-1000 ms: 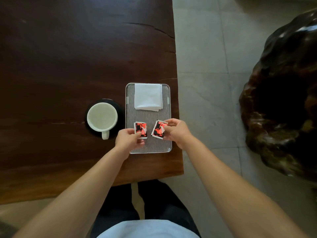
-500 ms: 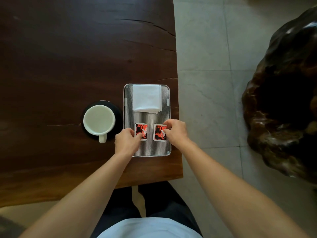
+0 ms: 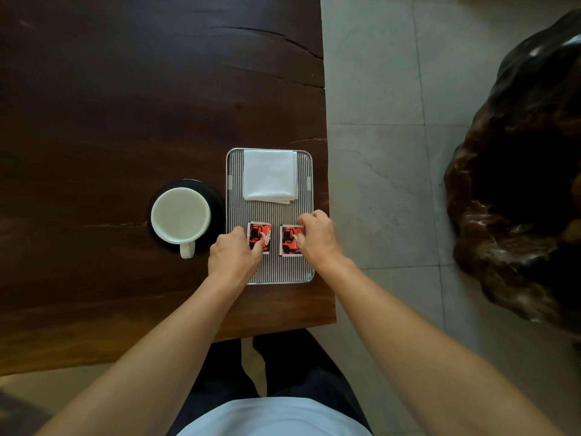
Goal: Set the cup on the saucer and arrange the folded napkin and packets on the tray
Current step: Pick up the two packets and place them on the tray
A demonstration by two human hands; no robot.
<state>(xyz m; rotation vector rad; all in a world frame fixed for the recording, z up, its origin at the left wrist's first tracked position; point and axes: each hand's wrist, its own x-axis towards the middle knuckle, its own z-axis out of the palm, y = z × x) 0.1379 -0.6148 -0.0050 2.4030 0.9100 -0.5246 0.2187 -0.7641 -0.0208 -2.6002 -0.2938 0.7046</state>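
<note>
A white cup (image 3: 180, 215) stands on a black saucer (image 3: 216, 199), its handle pointing toward me. Right of it lies a striped metal tray (image 3: 273, 212). A folded white napkin (image 3: 270, 175) rests on the tray's far half. Two red and black packets lie side by side on the near half. My left hand (image 3: 232, 256) pinches the left packet (image 3: 259, 233) at its near left corner. My right hand (image 3: 317, 237) holds the right packet (image 3: 288, 241) by its right edge. Both packets lie flat on the tray.
The dark wooden table (image 3: 125, 105) ends just right of the tray, with grey floor tiles (image 3: 377, 152) beyond. A large dark glossy carved object (image 3: 518, 184) stands on the floor at the right. My legs show below the table's near edge.
The right packet was tilted; it now lies square beside the left one. Both hands have stayed on the packets with small shifts.
</note>
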